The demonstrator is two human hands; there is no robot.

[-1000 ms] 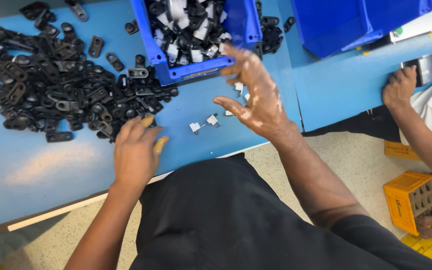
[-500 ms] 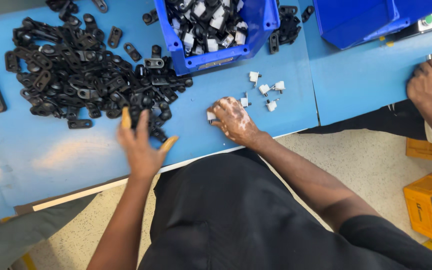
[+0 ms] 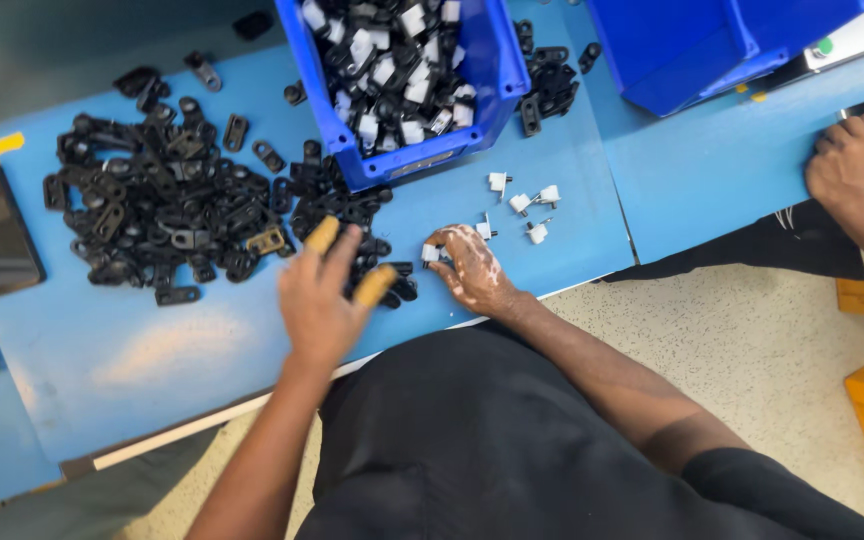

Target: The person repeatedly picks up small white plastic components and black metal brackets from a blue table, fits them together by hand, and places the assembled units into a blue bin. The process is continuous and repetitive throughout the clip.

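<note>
Since half a second ago, our right hand (image 3: 472, 268) has slid a little toward the table's near edge and closed its fingertips on a small white clip (image 3: 431, 254), which lies at the table surface just left of the hand. Our left hand (image 3: 320, 295) has moved right, to the near fringe of the heap of black clips (image 3: 167, 215); its fingers are spread open with yellow fingertip covers (image 3: 375, 284) on two of them, and it holds nothing that we can see.

We see four more white clips (image 3: 522, 205) loose on the blue table (image 3: 152, 360) just beyond the right hand. Behind them stands a blue bin (image 3: 497, 80) filled with mixed black and white pieces. At the far right, another person's hand (image 3: 842, 160) rests on the table, well apart from ours.
</note>
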